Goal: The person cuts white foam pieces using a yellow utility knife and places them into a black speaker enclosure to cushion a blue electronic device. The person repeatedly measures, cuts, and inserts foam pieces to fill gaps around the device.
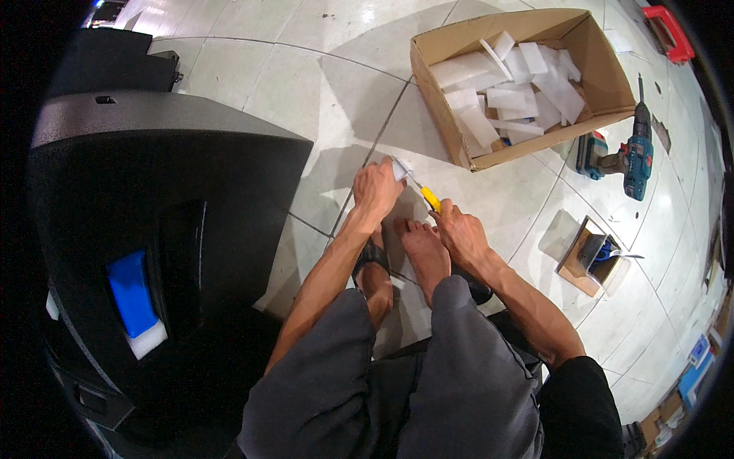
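Note:
My left hand (373, 187) is closed around a small white piece (400, 170) just above the tiled floor, in front of my feet. In my right hand (460, 232) is a yellow-handled tool (430, 199), gripped by its rear end. A thin metal shaft or blade runs from the handle up to the white piece and seems to touch it; its exact kind is too small to tell. Beyond my hands, to the right, a cardboard box (441, 115) holds many loose white foam-like pieces (508, 98), flat and blocky.
A large black casing (229, 176) with a blue block (131, 294) in its recess fills the left side. Right of the box, a teal cordless drill (638, 157) rests on the floor. A small open wooden holder (579, 268) with tools sits nearer; a red object (671, 37) lies farther off.

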Demonstrator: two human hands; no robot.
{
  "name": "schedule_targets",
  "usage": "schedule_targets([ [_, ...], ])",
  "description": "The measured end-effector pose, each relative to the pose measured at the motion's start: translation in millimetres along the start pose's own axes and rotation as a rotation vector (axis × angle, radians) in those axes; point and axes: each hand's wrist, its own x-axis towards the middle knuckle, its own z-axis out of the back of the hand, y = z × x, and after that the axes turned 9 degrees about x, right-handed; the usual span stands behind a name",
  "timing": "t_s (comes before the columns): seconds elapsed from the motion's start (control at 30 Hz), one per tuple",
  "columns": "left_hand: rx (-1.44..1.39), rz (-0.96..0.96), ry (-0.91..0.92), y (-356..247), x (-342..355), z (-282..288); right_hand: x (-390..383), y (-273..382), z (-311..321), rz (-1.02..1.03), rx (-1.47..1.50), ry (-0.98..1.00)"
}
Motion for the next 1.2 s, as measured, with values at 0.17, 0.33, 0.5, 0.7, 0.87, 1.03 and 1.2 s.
schedule_targets([
  [0.17,-0.002,0.021,0.044,1,1,3,14,-1,-1,0.005,-0.023,0.006],
  [0.33,-0.014,0.011,0.046,4,2,0,2,-8,-1,-0.003,-0.022,0.031],
  [0.5,-0.035,-0.014,0.048,4,1,0,20,-11,-10,0.033,-0.021,-0.001],
  [0.7,-0.038,0.006,0.051,1,0,2,12,-17,-7,0.009,-0.012,0.054],
  [0.87,-0.019,0.006,0.006,0,-1,-1,30,-22,-15,0.043,-0.018,0.061],
  [1.03,-0.025,0.020,0.010,3,2,-4,19,-38,-25,0.040,-0.017,0.083],
  [1.2,0.001,0.021,0.035,-2,-1,1,16,-38,-28,0.028,-0.038,0.054],
])
